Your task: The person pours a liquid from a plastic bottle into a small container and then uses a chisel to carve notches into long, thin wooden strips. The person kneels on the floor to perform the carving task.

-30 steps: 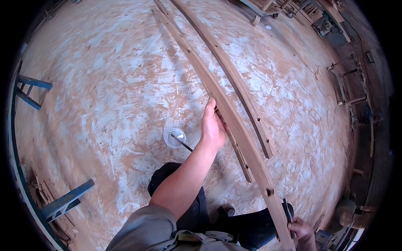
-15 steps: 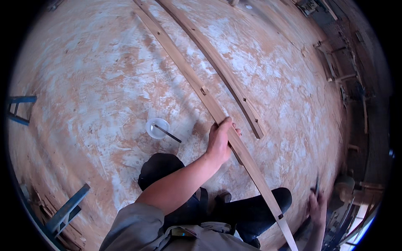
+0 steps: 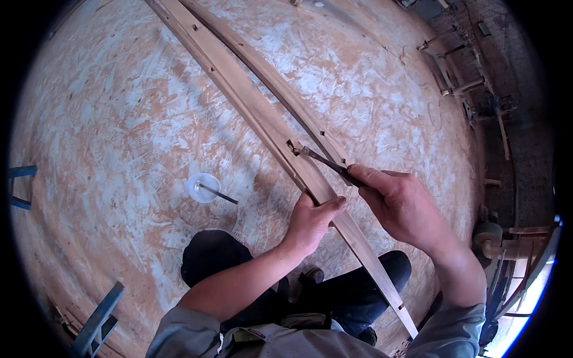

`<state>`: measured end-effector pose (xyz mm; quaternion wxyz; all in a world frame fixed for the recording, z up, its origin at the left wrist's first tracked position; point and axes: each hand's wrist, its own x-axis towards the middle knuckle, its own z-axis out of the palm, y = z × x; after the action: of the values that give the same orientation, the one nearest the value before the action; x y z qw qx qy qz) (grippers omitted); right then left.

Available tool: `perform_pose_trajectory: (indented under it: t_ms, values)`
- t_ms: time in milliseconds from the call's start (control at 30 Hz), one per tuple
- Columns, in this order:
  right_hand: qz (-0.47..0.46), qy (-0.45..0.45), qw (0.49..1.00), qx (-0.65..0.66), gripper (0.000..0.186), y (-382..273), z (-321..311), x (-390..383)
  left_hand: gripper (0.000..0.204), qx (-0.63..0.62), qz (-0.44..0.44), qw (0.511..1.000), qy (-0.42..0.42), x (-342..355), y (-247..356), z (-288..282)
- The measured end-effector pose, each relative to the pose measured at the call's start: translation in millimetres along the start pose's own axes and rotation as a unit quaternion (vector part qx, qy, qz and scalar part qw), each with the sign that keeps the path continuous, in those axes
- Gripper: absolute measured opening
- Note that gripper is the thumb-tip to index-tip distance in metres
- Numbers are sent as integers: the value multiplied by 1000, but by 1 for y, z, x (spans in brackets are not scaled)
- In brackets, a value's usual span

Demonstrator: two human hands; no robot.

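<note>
A long pale wooden rail with small mortise holes runs diagonally from the far left down past my right knee. My left hand is closed around it below the middle, thumb on the upper face. Gripped in my right hand is a chisel, its handle mostly hidden by the fingers. The blade slants up to the left, its tip at or just beside a ragged mortise in the rail; contact is hard to tell. A second mortised rail lies just beyond.
On the stained floor to the left sits a small white bowl with a dark stick leaning over its rim. Blue metal frames stand at the lower left and far left. Timber and equipment line the right side.
My right hand has come in from the lower right with the chisel, up to the mortise. The rail has turned slightly, showing more of its side; my left hand still grips it, slightly lower.
</note>
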<state>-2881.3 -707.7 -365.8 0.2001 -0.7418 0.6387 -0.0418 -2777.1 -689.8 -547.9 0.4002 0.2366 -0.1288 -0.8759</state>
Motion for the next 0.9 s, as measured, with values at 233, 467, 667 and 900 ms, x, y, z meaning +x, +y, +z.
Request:
perform_pose_trajectory:
  t_ms: [233,467,667,900]
  values:
    - [3,-28,998,-59,25,-12,-13,15,43,62,61,996,9,-10,6,9]
    - [10,-125,988,-91,20,-37,-45,43,41,118,85,989,40,-11,3,11]
    - [2,-195,944,-266,11,-64,-48,63,46,188,123,973,44,-13,3,11]
    - [-78,-178,905,-379,27,-71,-34,57,53,167,99,981,23,-11,4,1]
